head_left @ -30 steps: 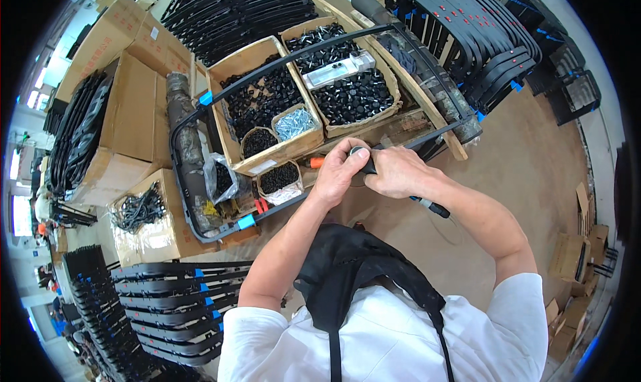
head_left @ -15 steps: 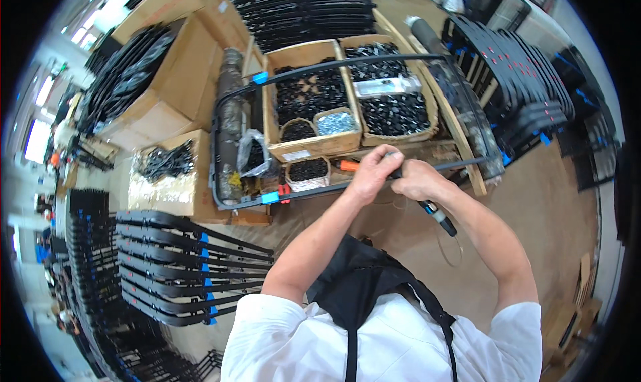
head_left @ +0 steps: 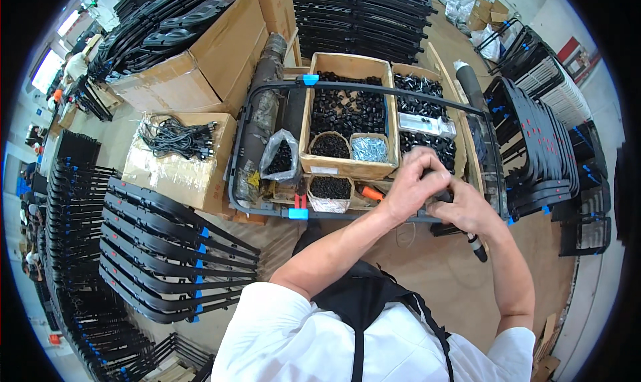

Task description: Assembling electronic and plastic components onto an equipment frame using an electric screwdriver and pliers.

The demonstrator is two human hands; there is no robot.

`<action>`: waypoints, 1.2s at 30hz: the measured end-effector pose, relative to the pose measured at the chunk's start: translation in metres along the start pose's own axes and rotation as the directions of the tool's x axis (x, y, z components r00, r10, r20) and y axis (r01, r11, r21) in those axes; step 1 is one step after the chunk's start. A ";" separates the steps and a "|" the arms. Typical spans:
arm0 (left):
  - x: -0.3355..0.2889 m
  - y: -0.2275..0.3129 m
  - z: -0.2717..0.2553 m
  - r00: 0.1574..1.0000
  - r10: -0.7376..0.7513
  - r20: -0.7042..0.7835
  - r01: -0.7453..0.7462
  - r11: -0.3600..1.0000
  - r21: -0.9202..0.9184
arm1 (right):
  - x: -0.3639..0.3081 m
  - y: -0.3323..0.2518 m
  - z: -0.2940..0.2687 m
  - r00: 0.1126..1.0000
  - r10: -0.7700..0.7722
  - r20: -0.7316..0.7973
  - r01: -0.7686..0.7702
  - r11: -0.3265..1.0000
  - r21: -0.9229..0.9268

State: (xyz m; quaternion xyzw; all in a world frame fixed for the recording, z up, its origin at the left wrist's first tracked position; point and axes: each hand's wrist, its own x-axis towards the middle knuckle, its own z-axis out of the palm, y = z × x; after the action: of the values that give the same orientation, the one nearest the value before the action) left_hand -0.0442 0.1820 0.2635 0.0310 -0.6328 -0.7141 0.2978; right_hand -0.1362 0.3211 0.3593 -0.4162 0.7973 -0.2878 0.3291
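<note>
A black rectangular frame (head_left: 347, 85) with rounded corners and blue clips lies across the bench, around the boxes of parts. My right hand (head_left: 464, 208) grips a dark cylindrical power screwdriver (head_left: 477, 250) over the frame's near side, its back end sticking out below the palm. Close against it, my left hand (head_left: 415, 185) has its fingers curled near the driver's front end. What those fingers pinch is hidden and partly blurred. An orange-handled tool (head_left: 371, 193) lies just left of my left forearm.
Cardboard boxes (head_left: 309, 115) hold black plastic parts, with small tubs of silvery screws (head_left: 369, 149) and black screws (head_left: 329, 186). A carton with coiled cables (head_left: 177, 138) stands left. Stacked black frames (head_left: 167, 248) rise at lower left; more frames (head_left: 537, 138) stand right.
The view has shifted, so the bench appears lower and farther right. Both hands have moved slightly away from me, now overlapping the right-hand parts box. The driver stays in my right hand.
</note>
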 end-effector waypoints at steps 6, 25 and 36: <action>0.009 -0.017 -0.120 0.763 -0.536 -0.362 0.465 0.844 -0.269 | 0.101 -0.038 0.061 0.997 -0.080 0.012 0.077 0.896 -0.438; 0.049 -0.152 -0.357 0.622 -0.418 -0.662 0.747 0.572 0.340 | 0.363 -0.019 0.233 0.938 -0.328 0.108 0.331 0.765 -0.553; 0.058 -0.148 -0.356 0.631 -0.411 -0.658 0.739 0.577 0.349 | 0.372 -0.011 0.233 0.947 -0.302 0.110 0.317 0.815 -0.486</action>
State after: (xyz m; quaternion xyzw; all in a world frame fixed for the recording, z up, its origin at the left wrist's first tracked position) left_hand 0.0011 -0.1565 0.0764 0.5218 -0.6696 -0.5012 0.1677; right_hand -0.1151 -0.0444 0.1170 -0.6146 0.7612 -0.1167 0.1706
